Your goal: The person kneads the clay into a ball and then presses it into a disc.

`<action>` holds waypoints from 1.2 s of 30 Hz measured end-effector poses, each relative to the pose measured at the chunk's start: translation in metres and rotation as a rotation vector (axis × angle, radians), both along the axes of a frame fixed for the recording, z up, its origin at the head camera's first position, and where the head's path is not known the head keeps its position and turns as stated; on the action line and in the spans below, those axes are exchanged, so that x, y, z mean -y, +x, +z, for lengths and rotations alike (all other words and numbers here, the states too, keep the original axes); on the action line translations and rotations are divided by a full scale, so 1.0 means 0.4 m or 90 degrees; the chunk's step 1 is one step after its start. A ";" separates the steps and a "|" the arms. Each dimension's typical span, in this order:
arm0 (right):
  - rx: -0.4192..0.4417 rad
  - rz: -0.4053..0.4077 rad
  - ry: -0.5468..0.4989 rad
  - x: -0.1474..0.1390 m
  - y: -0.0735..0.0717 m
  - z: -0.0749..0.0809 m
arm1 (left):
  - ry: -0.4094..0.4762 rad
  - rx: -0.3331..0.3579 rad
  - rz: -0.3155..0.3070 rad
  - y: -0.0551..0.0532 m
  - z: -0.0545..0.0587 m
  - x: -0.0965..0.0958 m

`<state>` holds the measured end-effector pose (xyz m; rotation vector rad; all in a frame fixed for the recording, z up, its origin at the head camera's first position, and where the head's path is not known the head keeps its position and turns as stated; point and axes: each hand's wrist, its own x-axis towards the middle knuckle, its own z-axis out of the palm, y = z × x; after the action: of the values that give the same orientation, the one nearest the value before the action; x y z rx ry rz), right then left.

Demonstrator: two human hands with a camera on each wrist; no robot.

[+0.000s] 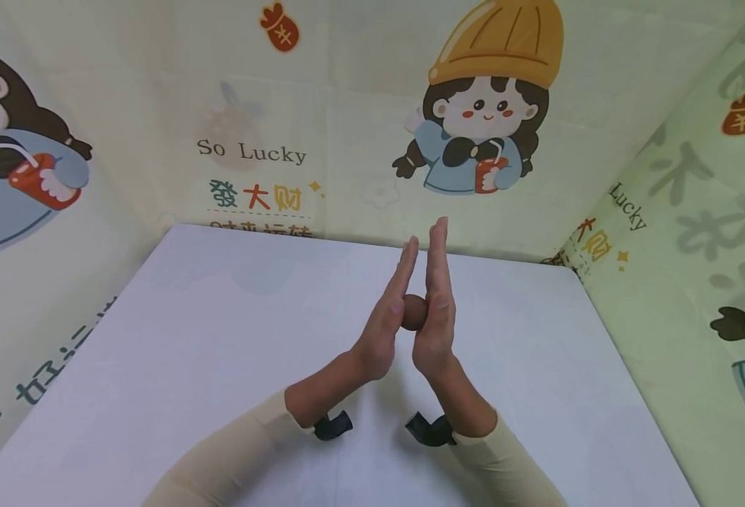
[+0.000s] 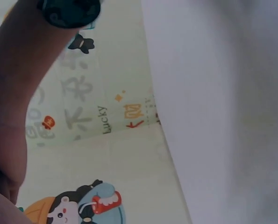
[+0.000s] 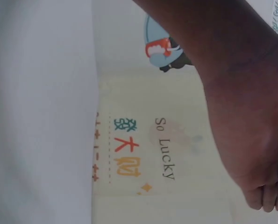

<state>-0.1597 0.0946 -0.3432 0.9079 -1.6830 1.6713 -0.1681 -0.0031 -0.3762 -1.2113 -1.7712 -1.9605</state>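
Note:
A small brown ball (image 1: 414, 313) sits between two upright palms in the head view. My left hand (image 1: 379, 329) presses it from the left with straight fingers. From the other side, my right hand (image 1: 437, 317) presses with its fingers extended upward too. The fingertips of both hands lean toward each other but stay apart. The palm surfaces touching the ball are mostly hidden. Each wrist view shows a forearm and part of a hand at its edge, and I cannot make out the ball there.
Both hands are above a white table (image 1: 233, 338). Printed cream cloth (image 1: 360, 105) with cartoon figures and lettering hangs behind it and along both sides. A black wrist mount (image 1: 333, 426) is below the left wrist, another black mount (image 1: 431, 429) below the right.

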 end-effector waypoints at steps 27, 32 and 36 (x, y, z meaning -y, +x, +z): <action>-0.035 0.048 0.020 0.068 0.027 -0.058 | 0.098 -0.079 0.096 -0.013 0.124 0.051; -0.009 0.049 0.030 0.078 0.043 -0.056 | 0.107 -0.067 0.111 -0.029 0.131 0.067; -0.009 0.056 0.034 0.083 0.055 -0.052 | 0.115 -0.061 0.126 -0.050 0.127 0.078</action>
<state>-0.1376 0.0616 -0.3639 1.0303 -1.7083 1.6786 -0.1883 -0.0342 -0.3256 -1.0125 -1.5647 -1.8708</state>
